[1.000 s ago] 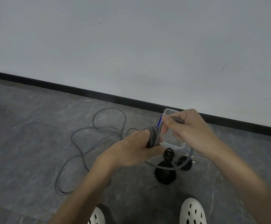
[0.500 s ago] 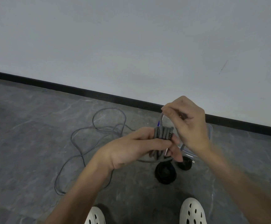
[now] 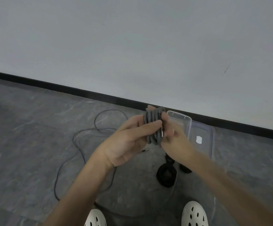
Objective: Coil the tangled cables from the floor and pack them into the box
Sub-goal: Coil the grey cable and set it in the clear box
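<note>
Since half a second ago the right hand (image 3: 173, 141) has come down from above the bundle to its lower right side, so more of the clear plastic box (image 3: 204, 128) shows behind it. Both hands are together at the frame's centre, clamped on the grey braided cable coil (image 3: 153, 121). The left hand (image 3: 127, 141) lays its thumb across the turns. The right hand pinches the lower part, beside a small silver metal plug (image 3: 162, 133).

A white patch (image 3: 199, 139) in the box is too blurred to read. How the fingers lie behind the coil is hidden. Black wound cable bundles (image 3: 166, 175) lie on the grey stone floor (image 3: 26, 128) below the hands; the right forearm covers part of them, so I cannot count them. A thin dark loose cable (image 3: 83, 144) sprawls at centre left and passes under the left forearm. Two white perforated clogs (image 3: 195, 214) are cut off by the bottom edge.

The black skirting board (image 3: 67, 87) runs just behind the box. Open floor lies at the left of the frame.
</note>
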A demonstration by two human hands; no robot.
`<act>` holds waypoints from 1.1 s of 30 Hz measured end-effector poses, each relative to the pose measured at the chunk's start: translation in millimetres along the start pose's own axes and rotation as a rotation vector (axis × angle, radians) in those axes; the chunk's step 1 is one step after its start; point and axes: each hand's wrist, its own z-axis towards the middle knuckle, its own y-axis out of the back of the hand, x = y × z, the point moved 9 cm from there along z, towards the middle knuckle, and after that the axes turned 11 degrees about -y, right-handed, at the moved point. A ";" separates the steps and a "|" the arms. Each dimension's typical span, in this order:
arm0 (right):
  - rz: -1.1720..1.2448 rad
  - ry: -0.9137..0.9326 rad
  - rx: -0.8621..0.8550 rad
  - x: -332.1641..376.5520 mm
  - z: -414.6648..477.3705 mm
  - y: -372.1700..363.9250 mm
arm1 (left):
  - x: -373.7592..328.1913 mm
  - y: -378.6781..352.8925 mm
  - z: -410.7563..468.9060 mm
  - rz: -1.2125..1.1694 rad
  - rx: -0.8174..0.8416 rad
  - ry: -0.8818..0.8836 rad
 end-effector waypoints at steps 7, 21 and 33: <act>-0.213 0.024 0.086 12.6 0.8 -12.2 | -20.8 27.0 2.8 0.009 -0.155 -0.161; -0.230 -0.083 0.334 9.2 -18.9 -40.9 | -29.1 77.6 -4.3 0.070 -0.600 -0.347; -0.224 0.028 0.225 26.0 -20.9 -16.9 | -38.5 104.7 -26.5 0.707 -0.809 -0.272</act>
